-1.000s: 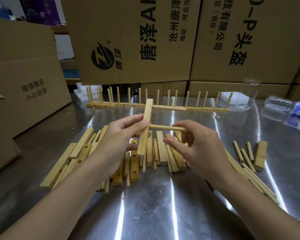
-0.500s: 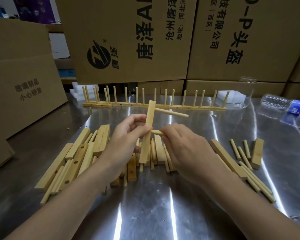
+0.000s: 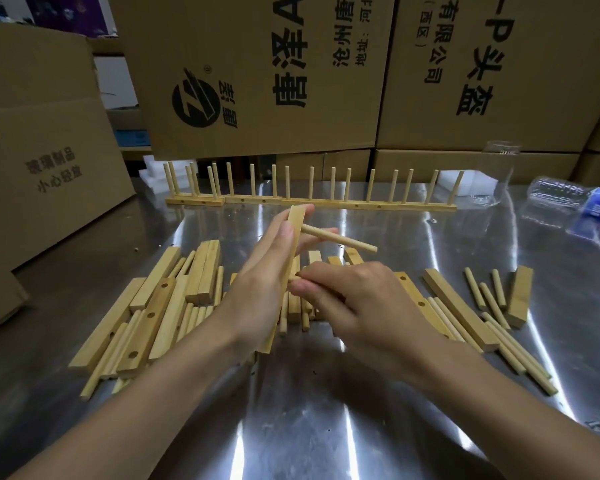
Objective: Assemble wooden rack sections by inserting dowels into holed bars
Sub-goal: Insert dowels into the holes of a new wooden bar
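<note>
My left hand [image 3: 260, 285] grips a holed wooden bar [image 3: 294, 230] held nearly upright above the table. One dowel [image 3: 340, 239] sticks out of the bar's upper hole toward the right. My right hand [image 3: 354, 306] pinches a second dowel [image 3: 295, 278] whose tip meets the bar lower down; most of that dowel is hidden by my fingers. Loose bars and dowels [image 3: 160, 306] lie on the table under and left of my hands. A row of finished rack sections [image 3: 312, 202] with upright dowels stands at the back.
More bars and dowels [image 3: 482, 317] lie at the right on the steel table [image 3: 326, 427]. A clear glass [image 3: 496, 174] and a lying plastic bottle [image 3: 568, 206] sit at the back right. Cardboard boxes [image 3: 257, 71] wall in the back and left.
The first dowel went into the bar's upper hole. My right hand let go of it, picked up a second dowel and brought it to the bar lower down. My left hand turned slightly.
</note>
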Action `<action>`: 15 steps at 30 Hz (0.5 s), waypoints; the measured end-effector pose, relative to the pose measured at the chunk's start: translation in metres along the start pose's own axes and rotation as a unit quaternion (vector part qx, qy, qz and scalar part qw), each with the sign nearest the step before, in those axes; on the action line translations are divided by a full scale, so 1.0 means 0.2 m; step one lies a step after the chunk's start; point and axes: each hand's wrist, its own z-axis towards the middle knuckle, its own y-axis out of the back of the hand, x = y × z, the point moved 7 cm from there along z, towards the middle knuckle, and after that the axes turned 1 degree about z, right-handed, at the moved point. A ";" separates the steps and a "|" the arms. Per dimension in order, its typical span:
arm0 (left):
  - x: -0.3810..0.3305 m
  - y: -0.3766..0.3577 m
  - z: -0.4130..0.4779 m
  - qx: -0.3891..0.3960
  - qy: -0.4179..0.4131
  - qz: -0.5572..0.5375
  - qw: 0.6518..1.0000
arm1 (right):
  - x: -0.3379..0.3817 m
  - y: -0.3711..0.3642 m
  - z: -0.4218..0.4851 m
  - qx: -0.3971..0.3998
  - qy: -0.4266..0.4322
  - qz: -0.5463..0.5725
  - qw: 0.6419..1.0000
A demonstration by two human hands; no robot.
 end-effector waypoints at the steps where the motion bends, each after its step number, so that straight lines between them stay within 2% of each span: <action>1: -0.01 0.00 0.00 0.007 -0.010 0.017 1.000 | -0.01 -0.01 0.00 0.015 -0.017 0.038 0.999; 3: -0.02 0.00 0.00 0.022 -0.025 0.028 0.999 | -0.03 -0.03 0.01 0.060 -0.063 0.135 0.987; 5: -0.03 -0.01 0.00 0.028 -0.042 0.023 0.998 | -0.05 -0.04 0.02 0.113 -0.106 0.235 0.960; 8: -0.03 -0.01 0.00 0.024 -0.051 0.019 0.998 | -0.06 -0.04 0.02 0.147 -0.134 0.282 0.939; 10: -0.02 0.00 0.00 0.017 -0.036 0.011 0.999 | -0.05 -0.04 0.03 0.128 -0.119 0.237 0.956; 12: 0.00 0.02 0.02 -0.002 -0.022 -0.012 1.000 | -0.03 -0.04 0.02 0.105 -0.094 0.125 0.982; 15: 0.04 0.06 0.04 -0.036 -0.005 -0.049 0.998 | -0.02 -0.02 0.01 0.081 -0.064 -0.011 0.995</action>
